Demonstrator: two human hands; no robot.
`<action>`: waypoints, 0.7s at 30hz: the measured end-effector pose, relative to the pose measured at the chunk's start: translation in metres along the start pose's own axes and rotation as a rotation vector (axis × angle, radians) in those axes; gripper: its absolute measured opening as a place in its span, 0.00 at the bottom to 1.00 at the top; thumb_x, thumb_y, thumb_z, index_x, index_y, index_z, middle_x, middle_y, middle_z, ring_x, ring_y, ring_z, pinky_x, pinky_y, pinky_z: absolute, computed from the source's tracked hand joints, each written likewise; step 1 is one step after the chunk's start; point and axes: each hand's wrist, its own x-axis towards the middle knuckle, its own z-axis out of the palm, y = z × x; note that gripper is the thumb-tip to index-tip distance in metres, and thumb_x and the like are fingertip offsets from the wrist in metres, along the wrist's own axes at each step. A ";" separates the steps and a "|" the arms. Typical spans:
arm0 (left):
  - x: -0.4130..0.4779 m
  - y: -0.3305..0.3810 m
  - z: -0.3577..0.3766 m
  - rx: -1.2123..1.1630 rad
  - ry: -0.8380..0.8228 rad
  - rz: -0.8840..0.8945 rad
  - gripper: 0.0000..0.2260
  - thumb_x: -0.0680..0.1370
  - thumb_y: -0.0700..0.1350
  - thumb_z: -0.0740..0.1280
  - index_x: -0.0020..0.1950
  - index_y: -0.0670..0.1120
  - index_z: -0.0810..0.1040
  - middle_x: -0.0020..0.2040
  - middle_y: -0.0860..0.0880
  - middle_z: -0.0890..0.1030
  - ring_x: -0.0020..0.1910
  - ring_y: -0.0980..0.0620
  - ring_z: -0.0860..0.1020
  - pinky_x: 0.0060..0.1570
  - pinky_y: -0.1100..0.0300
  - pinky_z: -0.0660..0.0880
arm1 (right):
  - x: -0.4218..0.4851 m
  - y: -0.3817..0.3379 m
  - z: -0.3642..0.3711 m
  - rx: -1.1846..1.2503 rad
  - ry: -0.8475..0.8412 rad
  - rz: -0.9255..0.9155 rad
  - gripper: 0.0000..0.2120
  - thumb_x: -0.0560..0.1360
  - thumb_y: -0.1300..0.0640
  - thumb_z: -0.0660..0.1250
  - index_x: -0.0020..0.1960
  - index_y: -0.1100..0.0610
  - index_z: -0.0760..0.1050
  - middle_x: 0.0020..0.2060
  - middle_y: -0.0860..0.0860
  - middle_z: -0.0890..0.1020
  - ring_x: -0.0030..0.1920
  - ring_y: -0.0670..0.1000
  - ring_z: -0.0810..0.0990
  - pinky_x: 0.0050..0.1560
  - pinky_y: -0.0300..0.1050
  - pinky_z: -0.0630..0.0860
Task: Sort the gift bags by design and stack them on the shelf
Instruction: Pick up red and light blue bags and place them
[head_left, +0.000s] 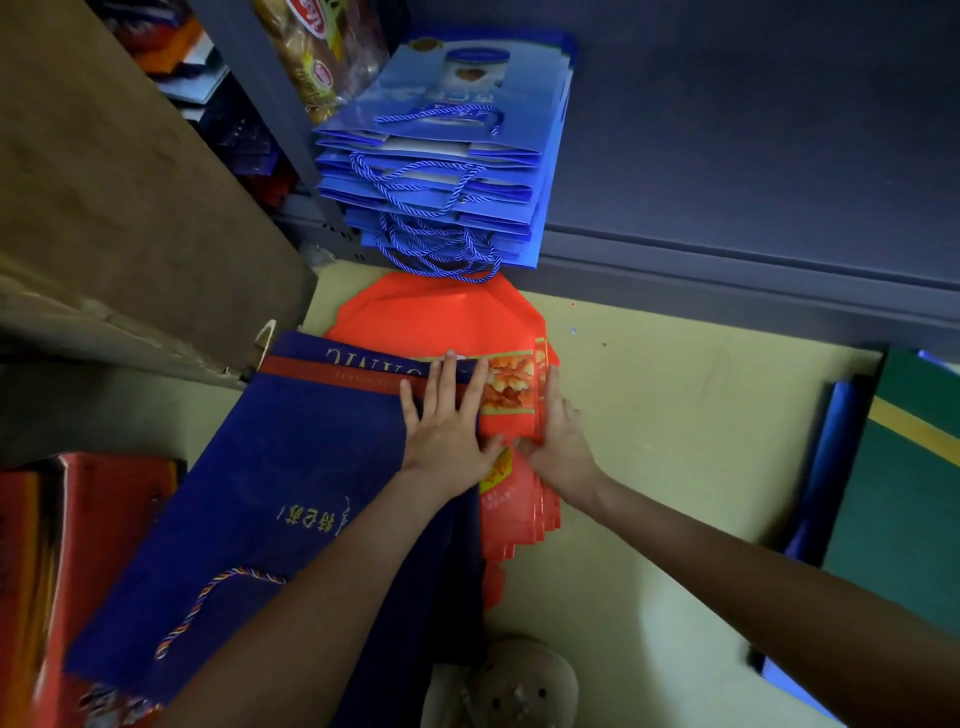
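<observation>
Seen from above, the left hand (447, 421) lay flat across a navy gift bag (291, 467) and a pile of red gift bags (441, 317). The right hand (561, 441) pressed the pile's right edge. Light blue bags (441, 156) sat stacked on the grey shelf (727, 254).

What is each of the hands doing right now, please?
Left hand: open, pressing flat on the dark blue bag.
Right hand: open, fingers straight against the edge of the red bags.
</observation>
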 end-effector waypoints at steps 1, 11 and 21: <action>-0.002 -0.005 -0.003 -0.041 0.029 0.015 0.39 0.75 0.65 0.55 0.76 0.56 0.34 0.77 0.47 0.34 0.76 0.47 0.36 0.69 0.42 0.31 | -0.002 -0.001 0.000 -0.125 0.075 0.040 0.44 0.74 0.59 0.66 0.77 0.53 0.39 0.64 0.58 0.67 0.63 0.57 0.64 0.66 0.51 0.62; -0.072 -0.093 -0.015 -0.048 0.043 -0.134 0.40 0.67 0.74 0.40 0.77 0.59 0.41 0.77 0.47 0.36 0.76 0.48 0.35 0.69 0.39 0.32 | -0.035 -0.051 0.054 0.216 -0.173 0.098 0.46 0.69 0.37 0.70 0.75 0.36 0.42 0.69 0.53 0.63 0.70 0.55 0.62 0.71 0.55 0.62; -0.080 -0.092 0.021 0.016 0.000 -0.096 0.35 0.69 0.70 0.35 0.71 0.58 0.27 0.78 0.48 0.38 0.76 0.49 0.37 0.71 0.43 0.34 | -0.031 -0.039 0.056 0.401 -0.109 0.187 0.60 0.63 0.57 0.79 0.74 0.36 0.37 0.62 0.50 0.75 0.62 0.52 0.75 0.64 0.56 0.71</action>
